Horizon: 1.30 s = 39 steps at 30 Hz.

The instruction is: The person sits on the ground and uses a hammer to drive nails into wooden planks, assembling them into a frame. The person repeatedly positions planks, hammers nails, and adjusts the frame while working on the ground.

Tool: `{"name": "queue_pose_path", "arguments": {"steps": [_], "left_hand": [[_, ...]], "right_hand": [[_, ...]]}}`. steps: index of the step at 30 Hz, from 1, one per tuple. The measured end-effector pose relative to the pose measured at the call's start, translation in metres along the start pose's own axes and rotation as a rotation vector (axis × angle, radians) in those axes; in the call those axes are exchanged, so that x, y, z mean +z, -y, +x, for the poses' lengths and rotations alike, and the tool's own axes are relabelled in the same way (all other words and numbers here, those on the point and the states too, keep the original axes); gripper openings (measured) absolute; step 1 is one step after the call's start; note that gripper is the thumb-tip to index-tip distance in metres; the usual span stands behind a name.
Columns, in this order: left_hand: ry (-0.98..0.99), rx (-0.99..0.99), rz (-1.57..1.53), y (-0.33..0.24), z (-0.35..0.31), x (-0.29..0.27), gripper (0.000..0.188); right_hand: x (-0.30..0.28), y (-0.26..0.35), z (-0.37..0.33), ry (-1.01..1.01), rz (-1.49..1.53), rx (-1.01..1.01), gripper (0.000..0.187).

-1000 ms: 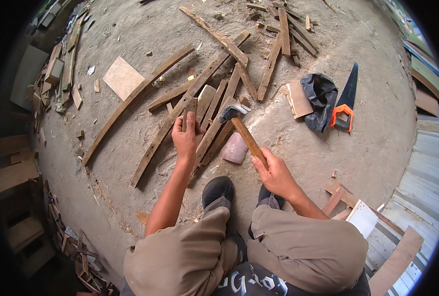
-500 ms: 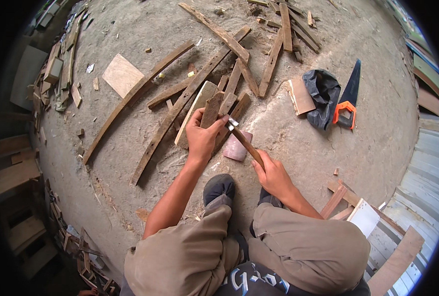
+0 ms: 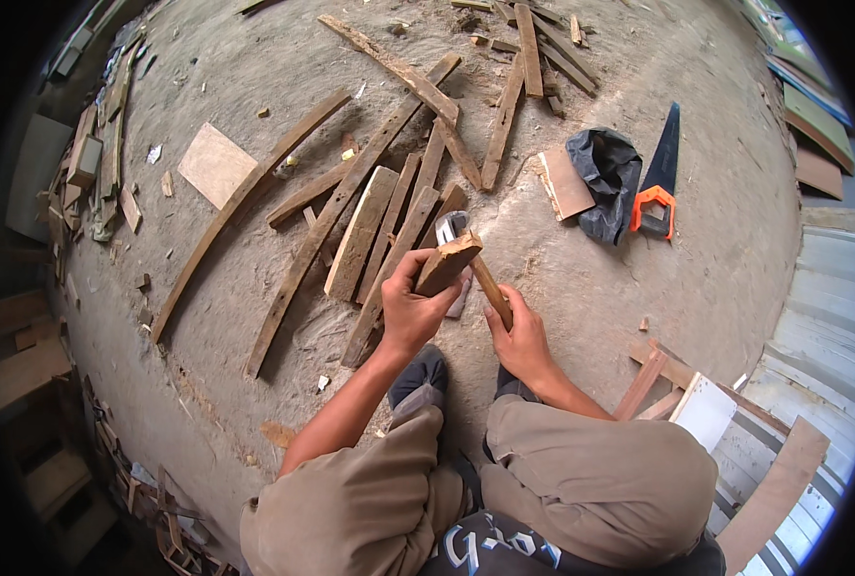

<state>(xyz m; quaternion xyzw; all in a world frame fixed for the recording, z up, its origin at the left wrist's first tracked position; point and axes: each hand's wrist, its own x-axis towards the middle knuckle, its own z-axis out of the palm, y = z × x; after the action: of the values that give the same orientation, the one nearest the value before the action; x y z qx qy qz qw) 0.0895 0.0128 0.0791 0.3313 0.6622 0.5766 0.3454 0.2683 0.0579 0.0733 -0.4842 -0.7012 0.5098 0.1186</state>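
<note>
My left hand (image 3: 416,300) grips a short wooden block (image 3: 449,263), its rough cut end turned up and toward the right. Wrapped round the wooden handle of a hammer (image 3: 489,284) is my right hand (image 3: 521,338). The metal hammer head (image 3: 451,227) shows just beyond the block, which hides part of the handle. Under and behind the block, a pinkish slab (image 3: 460,298) is mostly covered. Several wooden strips lie beside my left hand, among them a thick pale piece (image 3: 362,235) and a longer dark strip (image 3: 394,274).
Long battens (image 3: 254,197) and crossed planks (image 3: 389,65) lie farther off. To the right are a black plastic bag (image 3: 608,182), a plywood piece (image 3: 565,180) and an orange-handled saw (image 3: 656,206). Corrugated metal sheeting (image 3: 816,298) borders the right side; scrap wood (image 3: 86,158) lines the left.
My left hand has drawn the block nearer and tilted it, its end now facing up and right. The hammer has come nearer, its head now behind the block. The whole view has shifted slightly.
</note>
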Motion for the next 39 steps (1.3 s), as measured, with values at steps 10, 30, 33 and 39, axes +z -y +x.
{"name": "queue_pose_path", "arguments": {"steps": [10, 30, 33, 39], "left_hand": [[0.017, -0.378, -0.283, 0.024, -0.018, -0.005, 0.024], [0.085, -0.284, -0.211, 0.042, -0.034, 0.003, 0.022], [0.069, -0.071, 0.190, 0.037, -0.022, -0.005, 0.028], [0.038, 0.134, 0.675, 0.063, 0.004, -0.048, 0.035]], "right_hand": [[0.010, -0.002, 0.000, -0.265, -0.283, -0.326, 0.038], [-0.087, -0.011, 0.089, -0.449, 0.269, -0.092, 0.043], [-0.045, -0.027, 0.058, -0.235, -0.021, -0.051, 0.053], [0.017, -0.063, 0.012, -0.092, -0.359, -0.028, 0.061]]}}
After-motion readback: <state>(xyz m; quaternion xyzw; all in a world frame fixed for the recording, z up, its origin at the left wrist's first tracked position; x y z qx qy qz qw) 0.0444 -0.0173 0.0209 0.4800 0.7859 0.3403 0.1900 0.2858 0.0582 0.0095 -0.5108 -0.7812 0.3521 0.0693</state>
